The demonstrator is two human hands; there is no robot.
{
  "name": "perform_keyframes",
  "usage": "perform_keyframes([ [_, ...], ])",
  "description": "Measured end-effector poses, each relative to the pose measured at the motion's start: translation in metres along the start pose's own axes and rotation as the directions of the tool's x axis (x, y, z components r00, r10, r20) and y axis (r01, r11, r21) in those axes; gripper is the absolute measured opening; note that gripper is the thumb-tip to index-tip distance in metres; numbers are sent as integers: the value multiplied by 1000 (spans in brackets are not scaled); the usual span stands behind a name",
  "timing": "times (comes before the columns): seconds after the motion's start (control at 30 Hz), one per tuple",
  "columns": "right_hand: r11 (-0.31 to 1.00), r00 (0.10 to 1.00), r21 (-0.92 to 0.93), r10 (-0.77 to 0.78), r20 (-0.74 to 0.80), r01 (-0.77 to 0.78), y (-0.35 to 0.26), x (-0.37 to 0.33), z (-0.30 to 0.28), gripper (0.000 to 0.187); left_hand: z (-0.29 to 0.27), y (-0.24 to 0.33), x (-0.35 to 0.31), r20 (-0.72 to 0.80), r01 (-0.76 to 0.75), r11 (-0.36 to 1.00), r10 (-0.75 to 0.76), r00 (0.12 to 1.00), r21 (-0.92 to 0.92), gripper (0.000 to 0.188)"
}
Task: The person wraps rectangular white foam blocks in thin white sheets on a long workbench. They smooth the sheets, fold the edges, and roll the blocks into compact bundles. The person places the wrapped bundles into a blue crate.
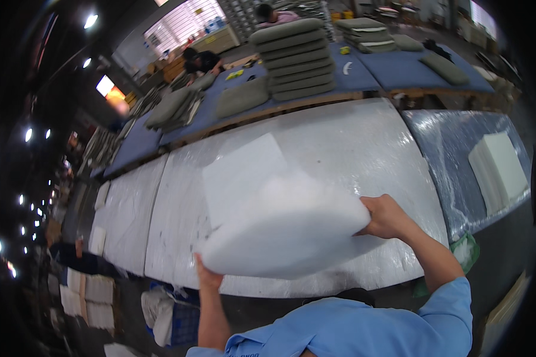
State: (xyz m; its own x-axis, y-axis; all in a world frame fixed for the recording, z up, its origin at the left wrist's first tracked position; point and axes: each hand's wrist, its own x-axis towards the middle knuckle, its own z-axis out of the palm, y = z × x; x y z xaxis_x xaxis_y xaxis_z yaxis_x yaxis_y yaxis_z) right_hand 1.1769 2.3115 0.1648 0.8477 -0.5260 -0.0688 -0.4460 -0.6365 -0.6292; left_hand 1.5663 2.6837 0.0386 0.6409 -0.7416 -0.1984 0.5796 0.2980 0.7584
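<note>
I hold a thick white foam pad wrapped in fluffy wadding (286, 229) above the near edge of a long white table (369, 143). My left hand (207, 277) grips its near left corner from below. My right hand (384, 215) grips its right edge. A flat white sheet (244, 169) lies on the table just behind the pad, partly hidden by it.
A stack of white foam slabs (499, 169) sits on the plastic-covered table at right. Behind, blue tables (399, 68) carry a stack of grey-green cushions (295, 56) and loose ones. Two people work at the far back. White slabs (92, 291) and a blue crate lie on the floor at left.
</note>
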Motion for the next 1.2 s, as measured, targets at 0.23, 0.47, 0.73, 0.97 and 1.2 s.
perform_keyframes([
  [0.23,928,993,-356,-82,90,109,-100,4,74,40,-14,-70,-3,-242,71,877,52,969,475,83],
  [0.47,972,956,-89,-194,220,218,-140,8,92,47,19,4,-37,324,-486,726,366,872,487,78],
  [0.73,651,999,758,-11,48,-30,-169,84,98,22,-20,29,-71,279,-368,759,252,927,537,59],
  [0.97,879,785,42,-445,430,475,-244,116,177,44,-14,23,-61,200,-305,776,232,952,552,27],
  [1.2,859,679,32,-427,597,512,-259,122,228,48,-6,34,-38,2,-31,693,42,999,720,29],
])
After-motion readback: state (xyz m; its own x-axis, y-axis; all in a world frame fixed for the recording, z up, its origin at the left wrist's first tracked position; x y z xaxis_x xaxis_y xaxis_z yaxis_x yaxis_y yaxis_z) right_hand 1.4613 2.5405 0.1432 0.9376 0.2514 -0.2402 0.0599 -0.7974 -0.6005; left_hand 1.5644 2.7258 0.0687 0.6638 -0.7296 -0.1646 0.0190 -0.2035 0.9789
